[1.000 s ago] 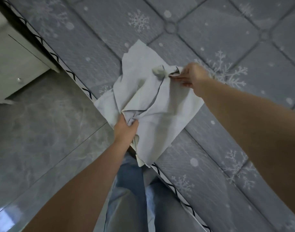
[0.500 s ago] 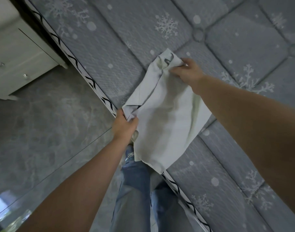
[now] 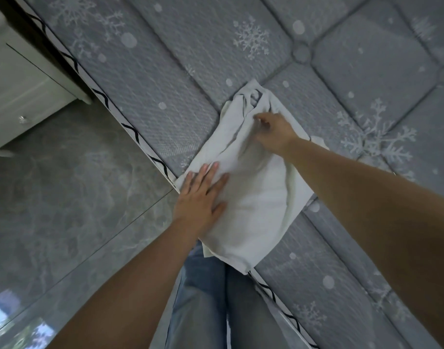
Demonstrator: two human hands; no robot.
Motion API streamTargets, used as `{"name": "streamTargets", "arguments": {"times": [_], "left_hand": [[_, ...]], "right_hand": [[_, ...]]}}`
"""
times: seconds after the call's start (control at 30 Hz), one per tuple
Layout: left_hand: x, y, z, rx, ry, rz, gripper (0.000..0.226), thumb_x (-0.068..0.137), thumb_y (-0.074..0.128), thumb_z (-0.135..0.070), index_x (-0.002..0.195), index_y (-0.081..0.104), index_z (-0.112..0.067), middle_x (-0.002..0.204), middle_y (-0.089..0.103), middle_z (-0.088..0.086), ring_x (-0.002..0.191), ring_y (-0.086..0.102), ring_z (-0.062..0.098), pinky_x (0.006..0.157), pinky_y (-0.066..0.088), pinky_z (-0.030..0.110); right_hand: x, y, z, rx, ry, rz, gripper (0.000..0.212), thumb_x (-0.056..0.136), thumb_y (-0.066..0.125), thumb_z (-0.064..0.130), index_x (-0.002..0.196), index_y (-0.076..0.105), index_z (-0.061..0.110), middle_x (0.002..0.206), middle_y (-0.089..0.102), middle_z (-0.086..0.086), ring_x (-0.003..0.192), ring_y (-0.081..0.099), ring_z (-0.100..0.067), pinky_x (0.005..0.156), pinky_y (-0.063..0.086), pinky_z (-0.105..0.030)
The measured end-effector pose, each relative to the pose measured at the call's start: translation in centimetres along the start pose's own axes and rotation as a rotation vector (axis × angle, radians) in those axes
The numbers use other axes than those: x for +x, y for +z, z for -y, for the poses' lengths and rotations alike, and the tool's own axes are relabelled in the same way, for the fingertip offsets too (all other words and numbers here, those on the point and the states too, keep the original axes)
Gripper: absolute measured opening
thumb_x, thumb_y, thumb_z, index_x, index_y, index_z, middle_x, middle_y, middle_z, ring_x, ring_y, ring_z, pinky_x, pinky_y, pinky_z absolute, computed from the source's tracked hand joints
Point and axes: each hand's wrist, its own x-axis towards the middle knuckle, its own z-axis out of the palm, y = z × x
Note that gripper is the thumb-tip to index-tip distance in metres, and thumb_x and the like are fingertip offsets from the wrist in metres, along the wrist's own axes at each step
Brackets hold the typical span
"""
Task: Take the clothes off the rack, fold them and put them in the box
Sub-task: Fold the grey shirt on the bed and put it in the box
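Observation:
A white garment (image 3: 256,197) lies partly folded on the grey snowflake mattress (image 3: 190,59), near its edge, with one corner hanging over the side. My left hand (image 3: 200,197) rests flat on the garment's near left part, fingers straight. My right hand (image 3: 271,133) is on the upper part near the collar, fingers curled and pinching a fold of the cloth. No rack or box is in view.
The mattress edge with black zigzag trim (image 3: 135,133) runs diagonally from top left to bottom right. A white cabinet (image 3: 19,91) stands at the upper left on a grey marble floor (image 3: 64,210). My jeans-clad legs (image 3: 205,298) are at the bed's edge.
My left hand let go of the garment's corner and now lies flat on it. My right hand laid the collar end down on the mattress. The garment went from held up to lying spread.

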Motion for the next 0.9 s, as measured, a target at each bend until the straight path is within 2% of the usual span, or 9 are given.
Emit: {"name": "streamTargets", "arguments": {"times": [0.1,0.17,0.27,0.4,0.47,0.53,0.63,0.73,0.9], "left_hand": [[-0.4,-0.2,0.6,-0.019,-0.031,-0.089,0.052,0.095,0.047,-0.047,0.143,0.044,-0.028,0.164,0.011,0.006,0.152,0.006,0.028,0.120,0.016,0.050],[-0.6,-0.6,0.7,-0.092,-0.158,-0.191,0.043,0.090,0.060,-0.043,0.127,0.052,-0.023,0.161,0.020,0.006,0.148,0.020,0.030,0.117,0.024,0.050],[-0.6,-1.2,0.8,-0.413,-0.474,-0.261,0.061,0.080,0.072,-0.047,0.128,0.047,-0.020,0.146,0.039,0.001,0.127,0.046,0.023,0.101,0.042,0.044],[1.4,-1.9,1.1,-0.644,-0.662,-0.229,0.079,0.065,0.083,-0.051,0.125,0.048,-0.014,0.126,0.046,0.005,0.113,0.050,0.023,0.092,0.047,0.040],[2.6,-2.3,1.6,-0.719,-0.724,-0.142,0.083,0.059,0.088,-0.050,0.121,0.049,-0.010,0.120,0.051,0.007,0.107,0.053,0.024,0.090,0.048,0.037],[3.6,-2.8,2.1,-0.746,-0.763,0.033,0.085,0.058,0.087,-0.053,0.121,0.048,-0.012,0.111,0.055,0.000,0.099,0.055,0.021,0.087,0.050,0.035],[4.3,-3.1,2.4,-0.794,-0.745,0.231,0.068,0.061,0.085,-0.054,0.116,0.062,-0.020,0.107,0.066,-0.004,0.100,0.062,0.018,0.090,0.051,0.032],[4.1,-3.5,1.0,-1.038,-0.744,0.248,0.038,0.073,0.084,-0.032,0.106,0.070,-0.021,0.103,0.071,-0.001,0.099,0.066,0.018,0.089,0.052,0.029],[2.7,-5.6,-0.7,-1.145,-0.724,0.179,0.024,0.079,0.080,-0.025,0.097,0.067,-0.033,0.099,0.069,-0.008,0.098,0.066,0.017,0.092,0.051,0.031]], "right_hand": [[0.8,-0.5,-0.4,-0.099,-0.012,-0.113,0.061,0.093,0.051,0.012,0.151,0.033,0.021,0.161,0.022,-0.009,0.145,0.030,-0.031,0.117,0.031,-0.041],[1.6,-0.8,-0.4,-0.147,-0.009,-0.198,0.073,0.091,0.055,0.014,0.156,0.022,0.021,0.165,0.012,-0.008,0.151,0.017,-0.030,0.122,0.020,-0.044],[3.3,-1.0,-0.2,-0.185,0.096,-0.153,0.088,0.091,0.057,0.031,0.159,0.002,0.024,0.166,0.006,-0.009,0.153,0.009,-0.031,0.124,0.009,-0.046],[4.9,-0.5,-0.6,-0.102,0.173,-0.046,0.098,0.090,0.059,0.043,0.158,-0.009,0.024,0.163,0.016,-0.014,0.148,0.019,-0.038,0.121,0.018,-0.049],[5.0,-0.5,-0.7,-0.149,0.173,-0.098,0.098,0.087,0.061,0.050,0.158,0.000,0.024,0.160,0.022,-0.015,0.146,0.023,-0.038,0.118,0.022,-0.049],[5.0,-1.2,-0.7,-0.152,0.155,-0.153,0.091,0.083,0.066,0.054,0.155,0.021,0.022,0.154,0.035,-0.012,0.142,0.034,-0.035,0.116,0.028,-0.048],[5.0,-2.6,-0.9,0.021,0.155,-0.036,0.082,0.073,0.079,0.055,0.140,0.050,0.018,0.140,0.055,-0.007,0.129,0.052,-0.029,0.105,0.044,-0.038],[4.1,-3.8,-1.3,0.145,0.145,0.051,0.077,0.069,0.084,0.051,0.131,0.060,0.012,0.128,0.063,-0.007,0.116,0.060,-0.025,0.086,0.046,-0.030],[0.7,-7.0,-1.8,0.345,0.060,0.099,0.038,0.081,0.081,0.033,0.112,0.062,0.022,0.099,0.062,0.008,0.085,0.059,-0.007,0.069,0.044,-0.022]]}}
